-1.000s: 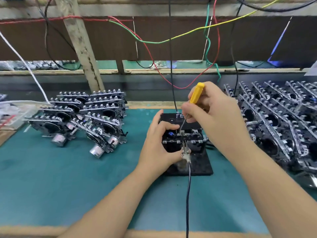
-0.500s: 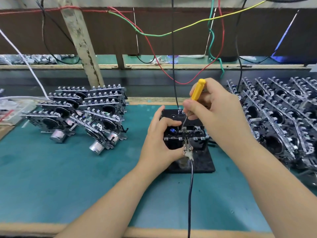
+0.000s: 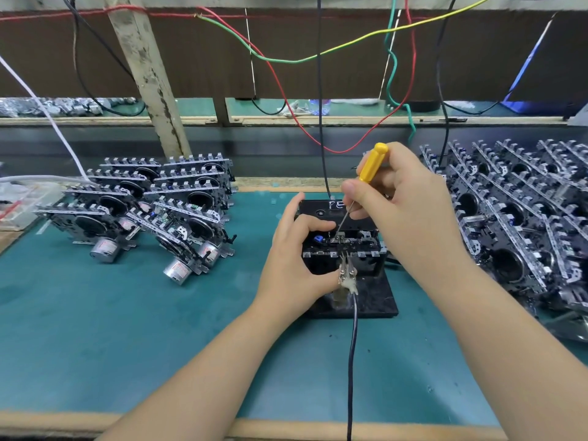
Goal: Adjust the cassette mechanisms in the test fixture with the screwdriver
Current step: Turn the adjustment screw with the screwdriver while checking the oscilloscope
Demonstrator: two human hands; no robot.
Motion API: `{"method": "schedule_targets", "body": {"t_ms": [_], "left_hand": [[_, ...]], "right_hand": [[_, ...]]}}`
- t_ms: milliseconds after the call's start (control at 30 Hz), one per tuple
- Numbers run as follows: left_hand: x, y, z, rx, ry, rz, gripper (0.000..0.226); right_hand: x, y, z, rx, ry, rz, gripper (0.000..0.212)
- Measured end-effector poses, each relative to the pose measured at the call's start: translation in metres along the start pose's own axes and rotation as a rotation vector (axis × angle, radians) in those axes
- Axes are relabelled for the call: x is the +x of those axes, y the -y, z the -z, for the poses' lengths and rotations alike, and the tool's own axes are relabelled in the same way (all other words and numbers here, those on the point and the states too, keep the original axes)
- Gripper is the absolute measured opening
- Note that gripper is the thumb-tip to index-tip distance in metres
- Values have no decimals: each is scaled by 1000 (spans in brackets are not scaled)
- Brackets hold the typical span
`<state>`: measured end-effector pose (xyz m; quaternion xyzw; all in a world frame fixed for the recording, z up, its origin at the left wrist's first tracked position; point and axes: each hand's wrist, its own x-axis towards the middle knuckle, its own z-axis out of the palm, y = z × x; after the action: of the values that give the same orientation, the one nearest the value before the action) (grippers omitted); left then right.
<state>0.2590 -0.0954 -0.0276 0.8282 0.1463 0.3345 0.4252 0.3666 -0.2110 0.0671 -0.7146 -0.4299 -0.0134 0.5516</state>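
Centrally, a cassette mechanism [image 3: 342, 246] is sitting in the black test fixture [image 3: 366, 300], which is lying flat on the green tabletop [image 3: 127, 329] just in front of the person. The screwdriver [image 3: 370, 163], with its yellow handle tilting up and to the right, is reaching its thin shaft down onto the top of the mechanism. The right hand [image 3: 404, 202] is pinching the handle between thumb and curled fingers. The left hand [image 3: 296, 262] is gripping the left side of the mechanism, its fingers curling over the top edge and its thumb lying beside a metal clip [image 3: 346, 275] that is clamping the front of the unit. A dark cable [image 3: 351, 361] is running from that clip toward the near edge of the tabletop, and another black cable [image 3: 321, 122] is dropping from above into the back of the fixture.

Outward to the left, a stack of cassette mechanisms [image 3: 152, 211] is lying on the tabletop, several showing small silver motors. To the right, a larger pile of mechanisms [image 3: 521, 218] is crowding the edge. Behind, red, green and yellow wires [image 3: 286, 58] are hanging across a dark panel, beside a slanting wooden post [image 3: 149, 78].
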Motion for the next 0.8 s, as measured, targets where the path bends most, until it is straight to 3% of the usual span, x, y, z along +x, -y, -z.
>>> {"method": "schedule_targets", "body": {"t_ms": [800], "left_hand": [[-1, 1, 1, -5, 3, 1, 68]], "right_hand": [[2, 2, 0, -23, 38, 25, 18]]}}
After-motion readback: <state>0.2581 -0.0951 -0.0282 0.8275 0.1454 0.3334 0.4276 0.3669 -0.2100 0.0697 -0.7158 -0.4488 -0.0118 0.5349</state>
